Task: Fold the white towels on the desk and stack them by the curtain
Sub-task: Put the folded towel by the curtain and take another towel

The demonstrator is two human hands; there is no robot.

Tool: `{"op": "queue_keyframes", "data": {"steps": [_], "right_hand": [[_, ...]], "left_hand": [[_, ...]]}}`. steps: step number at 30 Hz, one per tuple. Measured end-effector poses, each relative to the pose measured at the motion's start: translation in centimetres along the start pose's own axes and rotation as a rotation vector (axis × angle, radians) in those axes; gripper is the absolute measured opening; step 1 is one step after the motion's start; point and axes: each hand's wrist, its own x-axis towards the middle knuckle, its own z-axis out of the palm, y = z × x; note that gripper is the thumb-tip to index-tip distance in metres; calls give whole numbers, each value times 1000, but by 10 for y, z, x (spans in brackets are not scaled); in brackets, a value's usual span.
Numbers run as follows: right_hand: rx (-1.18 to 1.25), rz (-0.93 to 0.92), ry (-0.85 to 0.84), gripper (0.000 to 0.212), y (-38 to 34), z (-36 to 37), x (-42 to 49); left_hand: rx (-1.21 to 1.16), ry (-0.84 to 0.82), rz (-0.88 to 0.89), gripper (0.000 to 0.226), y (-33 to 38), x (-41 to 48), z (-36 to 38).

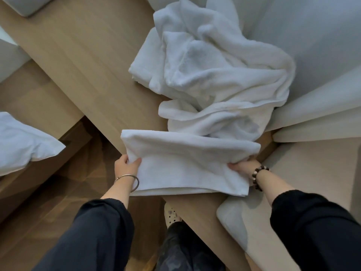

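A half-folded white towel (187,163) lies across the near edge of the wooden desk (88,61), its lower part hanging over the edge. My left hand (126,166) pinches its left side and my right hand (245,166) grips its right side. Behind it a heap of crumpled white towels (220,75) spreads over the desk. One flat folded towel (146,61) shows under the heap's left side. The pale curtain (312,45) hangs in folds to the right, touching the heap.
A white pillow (23,141) lies at the left over the wooden floor (58,202). A cushioned beige seat (304,173) sits at the right of the desk. A grey object (27,4) rests at the desk's far left corner. My leg and shoe (172,214) show below the desk.
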Motion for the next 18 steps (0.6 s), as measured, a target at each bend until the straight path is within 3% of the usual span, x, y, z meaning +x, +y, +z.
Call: {"op": "queue_keyframes", "data": {"steps": [3, 5, 7, 8, 10, 12, 15, 17, 18], "right_hand": [[-55, -23, 128, 65, -2, 13, -14], [180, -80, 474, 52, -5, 16, -23], [349, -302, 798, 55, -19, 11, -37], [397, -387, 841, 58, -30, 6, -39], [516, -424, 734, 69, -55, -7, -34], [569, -299, 536, 91, -81, -19, -26], [244, -149, 427, 108, -113, -36, -10], [-6, -83, 270, 86, -132, -48, -3], [-4, -54, 167, 66, -139, -53, 1]], "left_hand": [[75, -53, 42, 16, 2, 6, -10], [165, -54, 38, 19, 5, 3, -9], [349, 110, 113, 34, 10, -6, -4], [420, 214, 233, 49, 15, -13, 1], [481, 252, 570, 74, 27, -28, 17], [603, 123, 776, 90, 34, -43, 39], [823, -83, 608, 108, 24, -53, 69], [913, -79, 486, 111, 10, -52, 80], [950, -71, 463, 109, 8, -52, 83]]}}
